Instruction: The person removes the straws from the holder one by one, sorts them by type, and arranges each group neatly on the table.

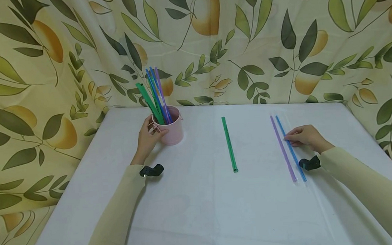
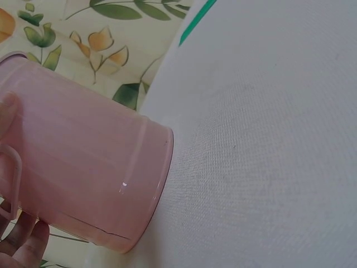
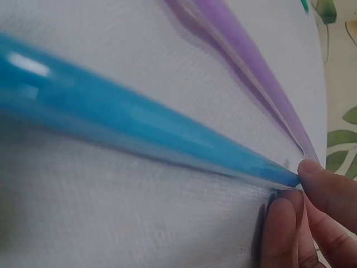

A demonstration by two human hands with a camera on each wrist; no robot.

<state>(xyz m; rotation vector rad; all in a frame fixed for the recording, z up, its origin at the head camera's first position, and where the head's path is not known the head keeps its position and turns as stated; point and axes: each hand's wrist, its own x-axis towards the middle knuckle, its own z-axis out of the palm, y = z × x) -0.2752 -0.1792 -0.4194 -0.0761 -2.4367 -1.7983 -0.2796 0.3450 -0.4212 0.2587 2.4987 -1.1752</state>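
On the left side of the table, my left hand (image 1: 147, 137) grips a small pink pail (image 1: 173, 134) by its side, thumb toward the front. The left wrist view shows the pail's smooth wall (image 2: 83, 151) and a looped wire handle (image 2: 17, 173) by the fingers. Several green, blue and purple straws (image 1: 150, 104) lean upright in it. At the right, my right hand (image 1: 307, 136) pinches a blue straw (image 1: 293, 154) in a clear wrapper between thumb and fingers. In the right wrist view, a wrapped purple straw (image 3: 256, 67) lies beside the blue one (image 3: 128, 120).
A single green straw (image 1: 230, 144) lies on the white tablecloth (image 1: 194, 197) between the two hands. Behind the table hangs a curtain (image 1: 212, 61) printed with leaves and fruit. Each wrist wears a small black device (image 1: 153, 170).
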